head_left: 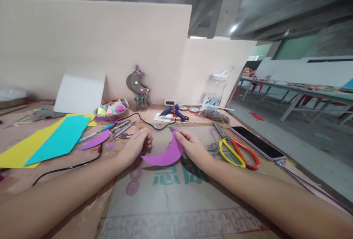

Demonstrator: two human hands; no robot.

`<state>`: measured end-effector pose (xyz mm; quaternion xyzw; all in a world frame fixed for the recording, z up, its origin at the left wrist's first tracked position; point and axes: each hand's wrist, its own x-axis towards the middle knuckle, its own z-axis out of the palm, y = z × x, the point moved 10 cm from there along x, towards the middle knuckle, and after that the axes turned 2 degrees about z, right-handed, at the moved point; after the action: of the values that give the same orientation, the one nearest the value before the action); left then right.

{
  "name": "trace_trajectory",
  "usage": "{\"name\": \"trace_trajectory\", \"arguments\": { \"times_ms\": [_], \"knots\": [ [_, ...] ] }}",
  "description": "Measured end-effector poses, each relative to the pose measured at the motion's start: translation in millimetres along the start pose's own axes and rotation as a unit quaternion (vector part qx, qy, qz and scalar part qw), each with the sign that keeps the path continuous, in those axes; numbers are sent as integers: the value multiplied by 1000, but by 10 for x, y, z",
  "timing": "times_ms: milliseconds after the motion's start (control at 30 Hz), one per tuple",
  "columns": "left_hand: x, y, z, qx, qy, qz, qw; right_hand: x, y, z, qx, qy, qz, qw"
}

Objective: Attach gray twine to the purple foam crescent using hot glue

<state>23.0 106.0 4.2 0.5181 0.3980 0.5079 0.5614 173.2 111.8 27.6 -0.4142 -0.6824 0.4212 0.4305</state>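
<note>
Pinching the upper tip of the purple paper crescent [167, 155] between thumb and fingers, your right hand [194, 147] sits just right of the frame's centre. Your left hand [135, 146], fingers curled, meets the crescent's lower left end; whether it grips the paper cannot be told. The crescent is at centre frame, over the printed cardboard sheet [171, 198] on the worktop [19, 178]. Right of your right hand lie yellow and red scissors [237, 153], then a phone [257, 142]. Teal paper [59, 139] lies at left, and a blue glue gun [174, 112] above centre.
</note>
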Motion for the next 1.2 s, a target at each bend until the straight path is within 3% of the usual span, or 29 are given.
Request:
{"name": "trace_trajectory", "arguments": {
  "times_ms": [133, 233, 400, 567, 667, 867, 1067, 1200],
  "knots": [
    [-44, 77, 7, 60, 21, 12, 998, -20, 10, 121, -19, -46, 11, 999],
    [-39, 121, 45, 138, -1, 34, 990, -41, -1, 218, -36, -82, 17, 996],
    [-15, 166, 92, 184, -53, 78, 978, -35, 0, 251, -74, -94, 21, 993],
    [-72, 238, 183, 276, -95, 122, 949, -55, 20, 311, -98, -121, 25, 988],
    [-101, 237, 179, 268, -92, 109, 953, -60, 13, 320, -95, -124, 19, 988],
    [-110, 180, 201, 249, -111, 85, 958, 4, -29, 77, -30, -21, -4, 999],
    [-121, 229, 225, 285, -111, 99, 947, -43, -133, 287, 0, -110, -47, 993],
    [-136, 253, 235, 304, -108, 94, 942, -41, -86, 351, 18, -135, -31, 990]
  ]
}}
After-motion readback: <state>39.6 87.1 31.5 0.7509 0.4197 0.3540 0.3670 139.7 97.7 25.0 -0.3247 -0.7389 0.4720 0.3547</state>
